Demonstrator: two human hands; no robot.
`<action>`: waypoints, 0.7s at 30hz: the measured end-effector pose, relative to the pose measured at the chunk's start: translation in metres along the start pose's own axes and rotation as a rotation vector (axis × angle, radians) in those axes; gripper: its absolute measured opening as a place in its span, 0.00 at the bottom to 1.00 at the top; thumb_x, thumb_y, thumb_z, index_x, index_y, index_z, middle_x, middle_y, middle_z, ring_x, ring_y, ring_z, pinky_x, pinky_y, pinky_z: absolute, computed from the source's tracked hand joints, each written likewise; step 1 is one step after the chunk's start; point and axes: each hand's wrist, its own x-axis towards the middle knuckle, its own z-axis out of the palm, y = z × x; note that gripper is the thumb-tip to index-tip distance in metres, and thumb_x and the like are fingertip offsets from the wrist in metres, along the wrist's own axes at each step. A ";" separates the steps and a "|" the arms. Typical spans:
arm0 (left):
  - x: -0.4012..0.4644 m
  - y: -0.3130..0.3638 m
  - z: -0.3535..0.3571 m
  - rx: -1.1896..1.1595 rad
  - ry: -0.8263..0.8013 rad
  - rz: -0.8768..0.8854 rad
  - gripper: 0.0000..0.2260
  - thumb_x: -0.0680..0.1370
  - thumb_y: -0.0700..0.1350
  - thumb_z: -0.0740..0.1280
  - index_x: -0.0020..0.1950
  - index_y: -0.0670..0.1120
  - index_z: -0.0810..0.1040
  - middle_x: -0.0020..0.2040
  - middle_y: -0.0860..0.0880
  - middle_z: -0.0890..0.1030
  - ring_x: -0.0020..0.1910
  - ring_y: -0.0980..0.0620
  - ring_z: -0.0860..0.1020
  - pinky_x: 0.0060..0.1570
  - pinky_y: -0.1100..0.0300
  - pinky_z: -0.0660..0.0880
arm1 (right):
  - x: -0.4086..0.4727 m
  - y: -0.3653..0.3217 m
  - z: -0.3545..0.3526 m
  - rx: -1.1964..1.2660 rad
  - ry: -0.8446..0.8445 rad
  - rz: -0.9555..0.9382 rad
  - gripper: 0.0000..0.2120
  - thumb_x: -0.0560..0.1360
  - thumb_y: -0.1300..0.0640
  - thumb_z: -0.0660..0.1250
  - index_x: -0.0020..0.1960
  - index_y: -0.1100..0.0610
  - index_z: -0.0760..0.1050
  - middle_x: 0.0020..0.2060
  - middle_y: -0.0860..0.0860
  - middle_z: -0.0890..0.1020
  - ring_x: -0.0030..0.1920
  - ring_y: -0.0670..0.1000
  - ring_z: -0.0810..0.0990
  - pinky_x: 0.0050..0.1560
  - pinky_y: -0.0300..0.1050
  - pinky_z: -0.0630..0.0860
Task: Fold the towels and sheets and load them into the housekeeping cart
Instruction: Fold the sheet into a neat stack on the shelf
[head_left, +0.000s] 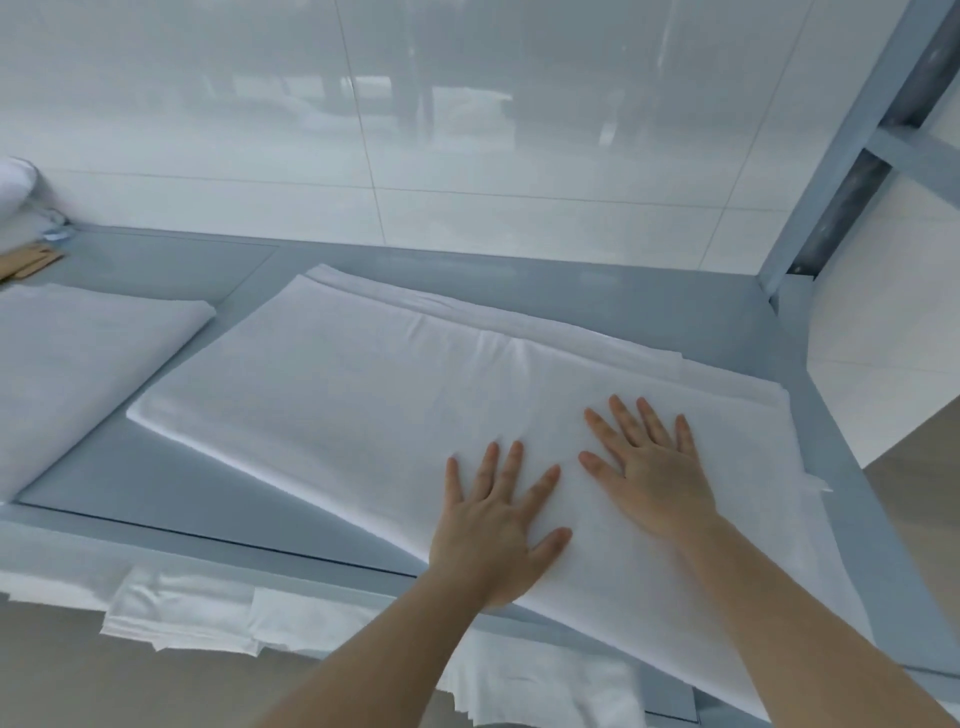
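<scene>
A large white sheet (363, 395), folded into a long rectangle, lies across the grey table (171, 483). Both palms lie flat on its near right part. My left hand (493, 525) presses down with fingers spread near the sheet's front edge. My right hand (649, 467) rests just beyond it, fingers straight and spread too. A second folded white sheet (78, 364) lies at the left of the table, apart from both hands.
More white linen (197, 608) hangs over the table's front edge. A grey metal post (852, 135) rises at the back right corner. A white tiled wall (415, 130) stands behind the table. A brown paper item (31, 260) lies far left.
</scene>
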 end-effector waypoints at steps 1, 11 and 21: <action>-0.003 -0.005 0.000 0.000 -0.002 0.017 0.31 0.72 0.71 0.34 0.74 0.65 0.33 0.78 0.53 0.34 0.75 0.50 0.30 0.70 0.39 0.30 | -0.007 -0.005 0.001 0.001 -0.002 0.022 0.32 0.71 0.29 0.33 0.74 0.33 0.36 0.76 0.38 0.38 0.76 0.46 0.35 0.73 0.57 0.32; -0.036 -0.067 0.001 -0.009 0.050 -0.177 0.31 0.74 0.68 0.37 0.76 0.63 0.37 0.78 0.57 0.39 0.77 0.50 0.35 0.73 0.44 0.33 | -0.075 -0.077 0.011 0.059 0.003 0.259 0.31 0.74 0.31 0.33 0.75 0.37 0.35 0.76 0.42 0.37 0.76 0.51 0.35 0.72 0.61 0.31; -0.047 -0.106 -0.013 -0.115 0.031 -0.548 0.34 0.73 0.72 0.41 0.77 0.63 0.38 0.79 0.46 0.38 0.75 0.39 0.33 0.69 0.34 0.33 | -0.109 -0.140 0.019 0.105 0.005 0.383 0.30 0.77 0.35 0.37 0.76 0.43 0.35 0.77 0.47 0.38 0.76 0.55 0.36 0.71 0.64 0.33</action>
